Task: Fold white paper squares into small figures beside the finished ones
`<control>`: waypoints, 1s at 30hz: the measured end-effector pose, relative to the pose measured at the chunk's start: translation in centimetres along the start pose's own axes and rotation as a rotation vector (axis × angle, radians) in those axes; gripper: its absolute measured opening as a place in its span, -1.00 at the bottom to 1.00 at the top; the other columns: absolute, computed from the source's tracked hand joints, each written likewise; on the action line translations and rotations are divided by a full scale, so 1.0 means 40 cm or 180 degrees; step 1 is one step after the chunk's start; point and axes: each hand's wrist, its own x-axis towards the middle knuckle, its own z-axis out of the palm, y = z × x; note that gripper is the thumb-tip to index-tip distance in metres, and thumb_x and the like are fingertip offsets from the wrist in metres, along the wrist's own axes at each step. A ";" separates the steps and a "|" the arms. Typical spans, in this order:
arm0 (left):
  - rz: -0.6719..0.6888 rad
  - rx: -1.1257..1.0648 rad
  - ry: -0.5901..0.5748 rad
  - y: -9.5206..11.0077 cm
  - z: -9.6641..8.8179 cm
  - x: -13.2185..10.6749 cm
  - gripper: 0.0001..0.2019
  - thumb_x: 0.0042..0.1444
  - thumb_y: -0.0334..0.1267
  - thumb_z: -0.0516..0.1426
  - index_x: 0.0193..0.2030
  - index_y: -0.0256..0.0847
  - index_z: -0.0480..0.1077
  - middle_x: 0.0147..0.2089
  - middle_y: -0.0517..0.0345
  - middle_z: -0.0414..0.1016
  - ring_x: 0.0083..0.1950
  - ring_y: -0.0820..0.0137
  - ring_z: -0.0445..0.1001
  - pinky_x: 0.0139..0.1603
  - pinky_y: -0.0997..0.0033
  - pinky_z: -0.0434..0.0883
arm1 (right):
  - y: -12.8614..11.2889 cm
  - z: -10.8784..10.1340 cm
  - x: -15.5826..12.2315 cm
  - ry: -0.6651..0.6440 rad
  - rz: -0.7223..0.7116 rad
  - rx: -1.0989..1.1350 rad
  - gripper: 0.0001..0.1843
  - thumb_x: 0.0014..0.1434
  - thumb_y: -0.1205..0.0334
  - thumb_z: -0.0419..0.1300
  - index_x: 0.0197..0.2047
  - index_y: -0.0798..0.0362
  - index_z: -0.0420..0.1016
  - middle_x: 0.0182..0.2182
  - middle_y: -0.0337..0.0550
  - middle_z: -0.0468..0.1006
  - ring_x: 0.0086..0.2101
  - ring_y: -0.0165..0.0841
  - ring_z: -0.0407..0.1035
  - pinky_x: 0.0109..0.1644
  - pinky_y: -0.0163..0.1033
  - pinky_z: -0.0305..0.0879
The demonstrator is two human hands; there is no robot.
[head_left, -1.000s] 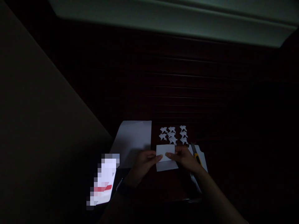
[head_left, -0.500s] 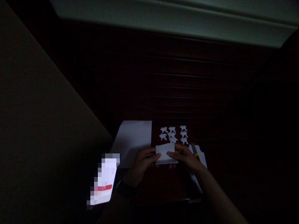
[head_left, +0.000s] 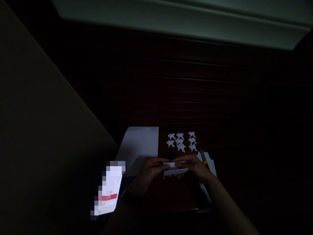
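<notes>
Both of my hands pinch a small white piece of paper (head_left: pixel 175 169) over the dark table (head_left: pixel 176 195). It shows only as a narrow folded strip between my fingers. My left hand (head_left: pixel 149 172) grips its left end with thumb and fingers closed. My right hand (head_left: pixel 194 168) grips its right end the same way. Just beyond the paper lie several small white folded paper figures (head_left: pixel 181 141) in rows.
A larger white sheet (head_left: pixel 140 147) lies at the left of the figures. A yellow utility knife (head_left: pixel 205 161) rests on more white paper by my right wrist. A lit phone screen (head_left: pixel 109 189) glows at the lower left. The room is very dark.
The paper was a flat rectangle between my hands; its far edge has come down toward me, and now it shows as a thin folded strip. My hands stayed in place.
</notes>
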 end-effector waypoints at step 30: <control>0.0462 -0.0191 0.1264 -0.042 -0.005 0.023 -0.75 -0.13 -0.18 0.23 -0.31 -0.25 0.39 -0.28 0.07 0.52 -0.24 0.31 0.50 -0.29 0.40 0.43 | 0.013 0.010 0.017 0.0197 -0.1039 -0.1867 -0.53 0.12 0.48 -0.05 0.03 -0.13 0.36 -0.09 -0.18 0.40 -0.12 -0.35 0.28 -0.03 -0.19 0.20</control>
